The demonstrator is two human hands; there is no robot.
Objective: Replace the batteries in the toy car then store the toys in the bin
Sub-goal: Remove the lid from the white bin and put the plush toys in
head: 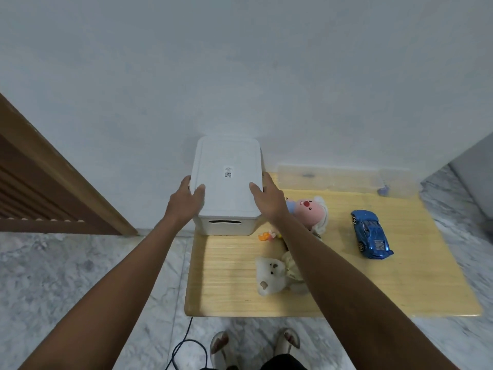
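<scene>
My left hand (186, 194) and right hand (268, 194) clasp the white bin's lid (226, 161); lifting unevenly could jam it or drag the bin (226, 227) off the table edge (202, 311).

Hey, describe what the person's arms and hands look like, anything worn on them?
Both arms are bare along their whole visible length: no sleeves in view. The left hand and right hand wear no gloves, and no watch, bracelet or ring is visible. No cables or markings show on either arm. Fingernails are too small to describe.
</scene>
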